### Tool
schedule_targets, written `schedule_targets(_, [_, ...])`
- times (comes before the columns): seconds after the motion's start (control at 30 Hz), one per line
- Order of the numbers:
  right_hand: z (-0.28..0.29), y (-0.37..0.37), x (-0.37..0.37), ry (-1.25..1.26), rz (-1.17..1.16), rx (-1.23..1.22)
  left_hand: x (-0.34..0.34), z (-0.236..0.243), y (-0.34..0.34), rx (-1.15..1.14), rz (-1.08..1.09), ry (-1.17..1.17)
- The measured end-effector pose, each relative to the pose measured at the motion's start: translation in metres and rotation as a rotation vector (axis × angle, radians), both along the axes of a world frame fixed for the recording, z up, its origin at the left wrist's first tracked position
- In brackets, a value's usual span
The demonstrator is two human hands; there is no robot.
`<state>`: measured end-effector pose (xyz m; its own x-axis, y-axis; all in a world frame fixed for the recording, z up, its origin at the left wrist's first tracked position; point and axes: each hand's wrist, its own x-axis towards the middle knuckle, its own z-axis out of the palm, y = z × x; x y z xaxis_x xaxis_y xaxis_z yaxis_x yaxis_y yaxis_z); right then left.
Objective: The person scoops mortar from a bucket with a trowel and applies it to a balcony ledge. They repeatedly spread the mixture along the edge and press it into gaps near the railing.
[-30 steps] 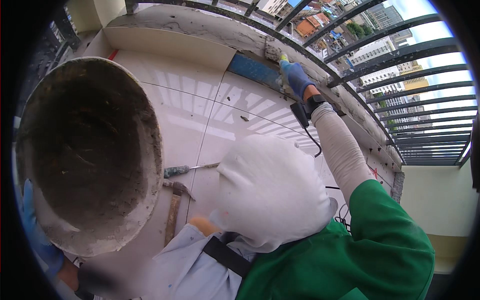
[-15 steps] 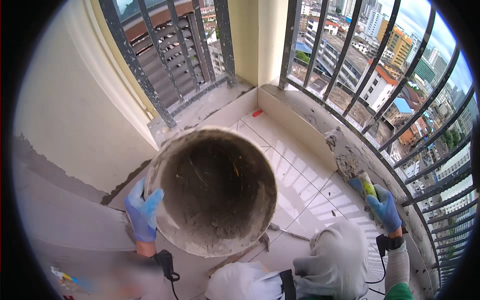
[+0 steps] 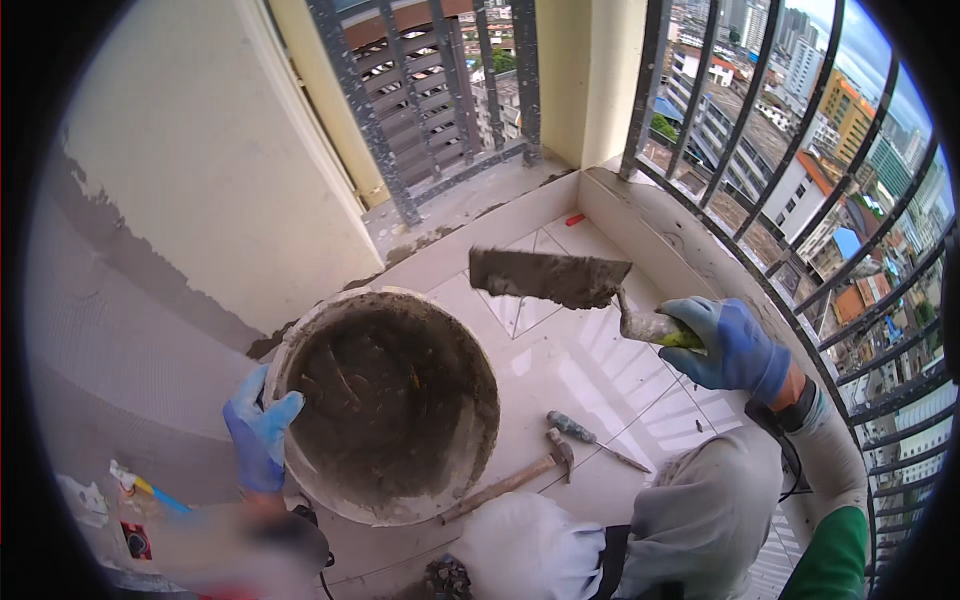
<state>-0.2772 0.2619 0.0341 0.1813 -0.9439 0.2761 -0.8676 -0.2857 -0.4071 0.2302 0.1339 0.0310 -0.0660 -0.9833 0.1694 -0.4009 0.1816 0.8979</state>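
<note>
My left hand (image 3: 260,430) in a blue glove is closed on the left rim of a round bucket (image 3: 468,445), thumb over the edge. Grey wet mortar (image 3: 365,400) coats the bucket's inside and bottom. Farther right, my right hand (image 3: 735,345), gloved too, grips a trowel (image 3: 548,275) by its yellow-green handle. The trowel's broad blade is smeared with mortar and hangs in the air above the tiles, pointing left, beyond the bucket's upper right rim.
A wooden-handled hammer (image 3: 510,485) and a thin tool with a grey handle (image 3: 572,427) lie on the tiled floor (image 3: 550,375) by my knees. A small red piece (image 3: 574,219) is in the far corner. Metal railings (image 3: 755,130) line the right. Patchy plaster marks the left wall (image 3: 210,180).
The trowel has come up from the right ledge and swung left toward the bucket. The bucket now sits less tilted and lower in view, my left hand still on its rim. The view has shifted.
</note>
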Motion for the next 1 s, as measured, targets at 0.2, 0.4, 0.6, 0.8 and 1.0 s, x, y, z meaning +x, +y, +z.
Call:
schedule_targets(0.2, [0.007, -0.048, 0.071, 0.676, 0.343, -0.100, 0.035, -0.010, 0.011, 0.055, 0.105, -0.042])
schedule_targets(0.4, [-0.004, -0.083, 0.128, 0.602, 0.511, -0.048, 0.037, -0.013, -0.037, -0.156, -0.017, -0.256])
schedule_targets(0.6, [-0.009, -0.112, 0.188, 0.765, 0.515, -0.310, 0.046, -0.012, -0.059, -0.062, -0.020, -0.439])
schedule_targets(0.8, [-0.027, -0.164, 0.294, 0.728, 0.544, -0.312, 0.030, -0.016, -0.061, -0.168, -0.077, -0.234])
schedule_targets(1.0, [-0.136, -0.168, 0.369, 0.696, 0.571, 0.048, 0.005, -0.013, -0.042, -0.114, -0.040, -0.308])
